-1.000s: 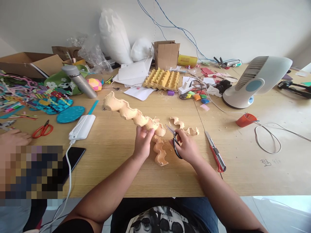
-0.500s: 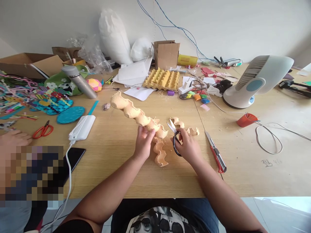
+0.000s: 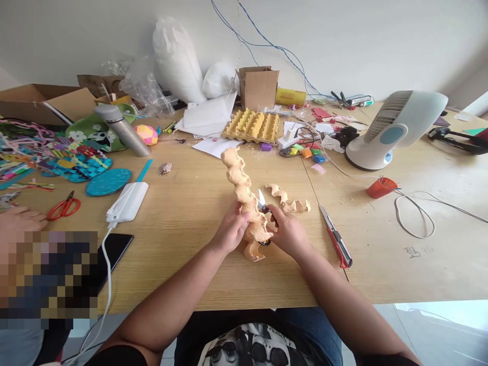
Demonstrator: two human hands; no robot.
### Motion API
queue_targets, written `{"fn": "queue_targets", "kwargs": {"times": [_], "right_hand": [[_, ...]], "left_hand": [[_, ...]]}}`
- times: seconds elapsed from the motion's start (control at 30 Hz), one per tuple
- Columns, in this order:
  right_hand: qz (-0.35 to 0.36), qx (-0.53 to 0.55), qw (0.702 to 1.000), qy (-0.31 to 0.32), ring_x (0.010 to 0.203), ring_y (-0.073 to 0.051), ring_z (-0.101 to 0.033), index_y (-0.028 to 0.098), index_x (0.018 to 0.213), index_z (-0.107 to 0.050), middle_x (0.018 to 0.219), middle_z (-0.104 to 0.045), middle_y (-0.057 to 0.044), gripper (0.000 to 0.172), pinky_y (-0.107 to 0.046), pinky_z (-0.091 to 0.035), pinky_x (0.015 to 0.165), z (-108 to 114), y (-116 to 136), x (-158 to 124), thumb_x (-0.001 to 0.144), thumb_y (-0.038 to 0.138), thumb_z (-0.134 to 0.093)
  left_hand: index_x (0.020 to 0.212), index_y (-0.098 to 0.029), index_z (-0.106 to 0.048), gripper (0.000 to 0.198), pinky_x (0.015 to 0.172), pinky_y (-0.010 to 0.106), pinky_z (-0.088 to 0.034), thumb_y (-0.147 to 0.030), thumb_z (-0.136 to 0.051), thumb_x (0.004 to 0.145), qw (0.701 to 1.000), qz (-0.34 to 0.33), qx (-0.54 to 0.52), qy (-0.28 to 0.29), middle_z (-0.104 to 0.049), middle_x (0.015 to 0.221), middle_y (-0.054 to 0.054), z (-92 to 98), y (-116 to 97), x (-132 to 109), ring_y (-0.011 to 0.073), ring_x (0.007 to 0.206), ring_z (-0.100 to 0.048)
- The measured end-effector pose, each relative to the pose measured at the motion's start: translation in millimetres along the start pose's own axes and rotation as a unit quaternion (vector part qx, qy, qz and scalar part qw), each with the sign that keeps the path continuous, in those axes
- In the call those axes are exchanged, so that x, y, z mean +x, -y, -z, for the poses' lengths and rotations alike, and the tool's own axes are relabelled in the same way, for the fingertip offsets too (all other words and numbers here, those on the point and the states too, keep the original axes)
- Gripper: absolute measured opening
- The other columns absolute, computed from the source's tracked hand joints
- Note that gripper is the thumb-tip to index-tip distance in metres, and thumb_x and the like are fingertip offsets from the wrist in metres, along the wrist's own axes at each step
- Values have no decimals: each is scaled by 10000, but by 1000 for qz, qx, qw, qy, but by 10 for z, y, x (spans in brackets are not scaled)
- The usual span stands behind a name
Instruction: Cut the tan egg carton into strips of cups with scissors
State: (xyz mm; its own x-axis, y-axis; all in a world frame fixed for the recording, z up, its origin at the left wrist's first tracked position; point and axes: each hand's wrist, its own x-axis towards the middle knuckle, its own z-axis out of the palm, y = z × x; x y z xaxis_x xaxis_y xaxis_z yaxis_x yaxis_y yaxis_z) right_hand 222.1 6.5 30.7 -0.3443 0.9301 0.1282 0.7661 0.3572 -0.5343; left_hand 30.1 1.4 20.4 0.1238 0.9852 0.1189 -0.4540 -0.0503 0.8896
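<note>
My left fingers (image 3: pixel 242 220) pinch the strip (image 3: pixel 239 176) above the tabletop (image 3: pixel 175 218); my right fingers (image 3: pixel 278 215), curled round the scissors (image 3: pixel 261 198), hold them just beside its edge.

The pale wood-grain counter (image 3: pixel 183 274) is carrying a yellow moulded-pulp egg tray (image 3: pixel 253 126). Left of the tray, a grey metal bottle (image 3: pixel 126 133) is standing; right of the tray, a white fan (image 3: pixel 396 127). To the front right of the tray, wavy tan offcuts (image 3: pixel 297 206) and a red-and-grey box cutter (image 3: pixel 337 240) are lying.
</note>
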Motion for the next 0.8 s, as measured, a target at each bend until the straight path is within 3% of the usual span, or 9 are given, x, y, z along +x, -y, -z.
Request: {"fn": "queue_targets", "kwargs": {"times": [0.2, 0.33, 0.47, 0.6, 0.8], "right_hand": [[47, 26, 999, 4, 996, -252, -690, 201, 1456, -532, 1157, -751, -100, 689, -305, -483, 787, -70, -32, -8, 794, 96, -690], [15, 63, 998, -4, 838, -207, -655, 204, 1388, -575, 993, -726, -45, 606, -285, -455, 722, -119, -101, 35, 796, 137, -686], [-31, 142, 989, -33, 673, -165, -567, 195, 1296, -599, 815, -625, 17, 457, -270, -414, 630, -132, -190, 87, 855, 296, -664], [-40, 213, 975, -51, 664, -170, -540, 199, 1242, -588, 755, -564, 33, 411, -283, -432, 630, -95, -213, 80, 908, 432, -640], [7, 231, 972, -32, 656, -155, -522, 218, 1214, -618, 768, -585, 23, 365, -270, -433, 619, -25, -80, -21, 919, 427, -669]], "left_hand": [[1250, -243, -717, 481, 1001, 456, -613, -479, -796, 838, 998, 7, 36, 48, -767, 1263, 105, -52, -36, 2, 330, 1229, -719], [1266, -235, -701, 484, 987, 446, -616, -474, -791, 855, 999, 7, 15, 48, -773, 1248, 100, -55, -11, 15, 316, 1190, -737], [1278, -254, -666, 444, 960, 421, -620, -483, -737, 905, 1000, -10, -21, -10, -762, 1283, 78, 14, 0, 57, 294, 1191, -739], [1275, -267, -657, 448, 775, 362, -634, -502, -726, 900, 997, -15, -15, -74, -776, 1220, 61, 122, -14, 106, 265, 1054, -767], [1251, -270, -663, 428, 907, 397, -629, -481, -750, 889, 987, -72, 55, -132, -752, 1238, 65, 164, -10, 130, 282, 1163, -726]]}}
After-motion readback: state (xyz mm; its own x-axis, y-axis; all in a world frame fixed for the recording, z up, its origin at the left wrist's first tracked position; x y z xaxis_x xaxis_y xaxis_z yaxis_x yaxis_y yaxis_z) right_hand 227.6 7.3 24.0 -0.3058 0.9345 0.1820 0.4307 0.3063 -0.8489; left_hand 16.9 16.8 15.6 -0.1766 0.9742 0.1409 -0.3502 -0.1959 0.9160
